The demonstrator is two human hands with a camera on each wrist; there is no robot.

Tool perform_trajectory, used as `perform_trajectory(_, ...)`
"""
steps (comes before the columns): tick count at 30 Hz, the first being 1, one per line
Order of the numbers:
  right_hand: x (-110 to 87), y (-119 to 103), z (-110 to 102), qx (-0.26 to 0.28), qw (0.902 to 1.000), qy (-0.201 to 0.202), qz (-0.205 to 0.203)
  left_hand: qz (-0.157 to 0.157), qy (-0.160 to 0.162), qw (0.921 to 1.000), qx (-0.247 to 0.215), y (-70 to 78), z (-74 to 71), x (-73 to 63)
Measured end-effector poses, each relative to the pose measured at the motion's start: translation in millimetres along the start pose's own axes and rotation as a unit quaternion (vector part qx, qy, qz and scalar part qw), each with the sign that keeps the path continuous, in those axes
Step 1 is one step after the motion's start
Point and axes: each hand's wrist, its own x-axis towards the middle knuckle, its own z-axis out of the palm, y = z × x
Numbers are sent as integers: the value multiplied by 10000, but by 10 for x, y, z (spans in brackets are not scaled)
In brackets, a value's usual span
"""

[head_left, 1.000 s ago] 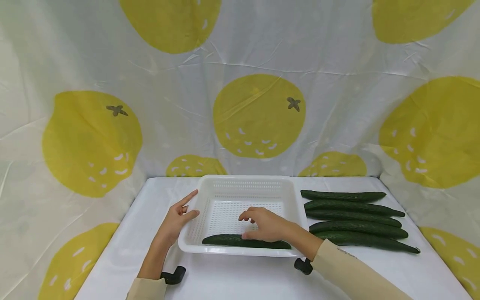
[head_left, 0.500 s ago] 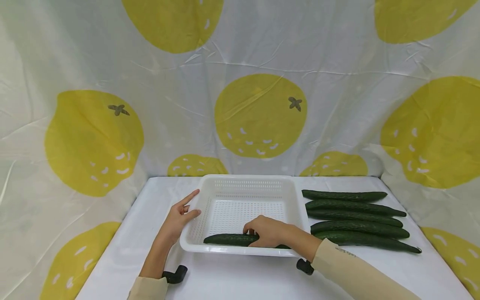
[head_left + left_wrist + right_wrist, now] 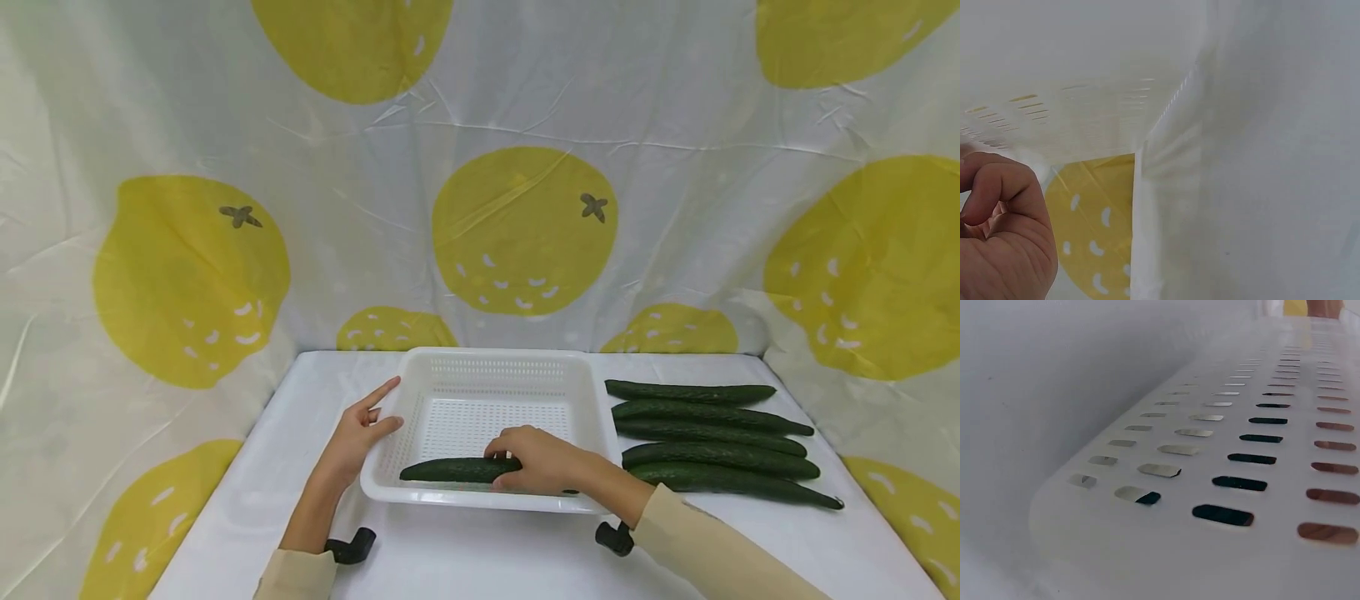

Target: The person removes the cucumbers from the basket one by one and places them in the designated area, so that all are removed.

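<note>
A dark green cucumber [image 3: 448, 470] lies lengthwise at the near side of a white perforated basket [image 3: 495, 356]. My right hand [image 3: 542, 460] grips it near its right half, fingers over the far side and thumb on the near side; the hand covers much of that half. In the right wrist view the basket wall [image 3: 1116, 550] blocks the hand, and dark green shows through its slots. My left hand [image 3: 356, 437] holds the basket's left rim, thumb and index finger against it. The left wrist view shows that hand's other fingers [image 3: 1004, 187] curled beside the basket.
Several cucumbers [image 3: 712, 455] lie in a stack of rows on the white-covered table [image 3: 480, 554], just right of the basket. A curtain with yellow lemon prints [image 3: 525, 233] encloses the back and sides. Black wrist mounts [image 3: 351, 547] sit under both forearms.
My right hand has come down onto the cucumber and closed round it. The cucumber has shifted slightly up and left in the head view. The left hand has stayed at the rim.
</note>
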Motion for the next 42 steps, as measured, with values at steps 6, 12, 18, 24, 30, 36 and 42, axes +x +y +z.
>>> perform_trajectory(6, -71, 3, -82, 188, 9985, 512, -24, 17, -23, 10000, -42, 17, -24, -34)
perform_trajectory(12, -149, 8, -166, 681, 9931, 937, -185, -31, -6, 9999, -100, 21, -58, -72)
perform_trajectory(18, -235, -31, -303, 1094, 9844, 1305, -434, -113, -91, 9997, -211, 3, -93, -90)
perform_trajectory(24, -386, -74, -480, 1130, 9788, 1637, -480, -86, -173, 9996, -223, 11, -86, -126)
perform_trajectory(30, -582, -39, -661, 918, 9772, 1857, -457, -32, -106, 9999, -87, 16, -34, -130)
perform_trajectory(36, -893, 118, -766, 565, 9743, 2179, -91, -59, -117, 9998, -116, 5, -61, -117)
perform_trajectory(42, -1199, 303, -776, 258, 9701, 2400, 256, -32, -141, 9998, -145, -3, -72, -98)
